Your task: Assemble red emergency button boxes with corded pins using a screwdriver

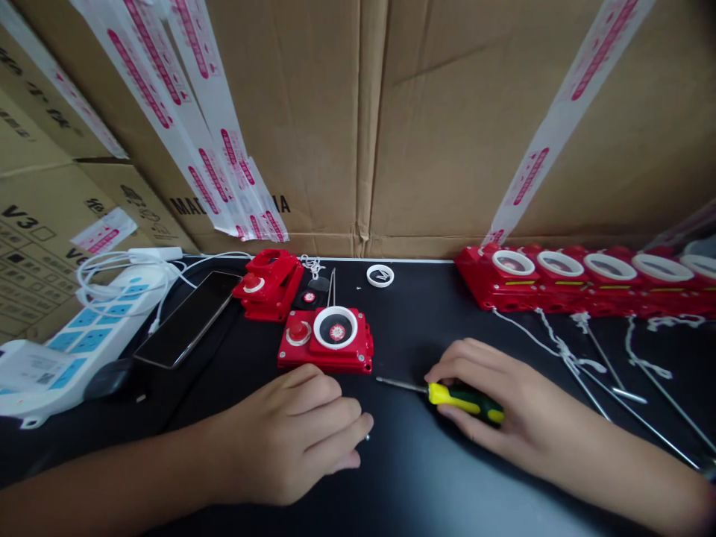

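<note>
Hands well apart over smooth black counter (414, 470). Right hand (520, 395): grip clamped on plastic-handled screwdriver (439, 394). Left hand (296, 432): grip pinching small metal piece (368, 437), near boxy red device's (310, 352) front edge.

I see a yellow-and-dark-green-handled, metal-shafted screwdriver (467, 403) pointing left, just beside a red rectangular box (321, 356) lying flat, its white-ringed round window (336, 330) facing up.
</note>
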A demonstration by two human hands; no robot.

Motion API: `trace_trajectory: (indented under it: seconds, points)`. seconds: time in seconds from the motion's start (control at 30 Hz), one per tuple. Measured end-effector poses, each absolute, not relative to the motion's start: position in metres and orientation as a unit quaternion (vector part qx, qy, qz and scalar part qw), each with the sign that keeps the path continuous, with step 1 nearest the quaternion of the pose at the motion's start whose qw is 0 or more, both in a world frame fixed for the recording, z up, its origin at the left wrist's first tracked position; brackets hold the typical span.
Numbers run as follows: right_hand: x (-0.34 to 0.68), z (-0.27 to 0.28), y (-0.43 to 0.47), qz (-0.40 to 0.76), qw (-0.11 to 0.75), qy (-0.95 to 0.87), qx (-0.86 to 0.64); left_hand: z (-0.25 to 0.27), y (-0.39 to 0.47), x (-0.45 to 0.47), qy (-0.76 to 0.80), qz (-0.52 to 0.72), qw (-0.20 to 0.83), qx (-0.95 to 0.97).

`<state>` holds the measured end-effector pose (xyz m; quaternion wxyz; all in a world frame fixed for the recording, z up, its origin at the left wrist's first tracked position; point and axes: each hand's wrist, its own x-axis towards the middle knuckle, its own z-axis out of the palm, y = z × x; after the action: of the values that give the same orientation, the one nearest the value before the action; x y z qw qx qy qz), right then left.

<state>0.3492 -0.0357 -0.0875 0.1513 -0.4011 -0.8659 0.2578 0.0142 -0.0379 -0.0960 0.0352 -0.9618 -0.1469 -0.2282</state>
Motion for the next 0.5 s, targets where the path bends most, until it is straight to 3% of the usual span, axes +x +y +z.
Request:
trace_trajectory:
  seconds: [0.23,0.5]
  points:
    - [0.331,-0.073,-0.047,0.158,0.226,-0.892,-0.358,-0.106,-0.044,0.029,-0.199,-0.243,-0.017,-0.949]
    - [0.285,-0.107,-0.069,0.199,0.2,-0.891,-0.355,-0.111,-0.04,0.027,-0.211,-0.288,-0.096,-0.929]
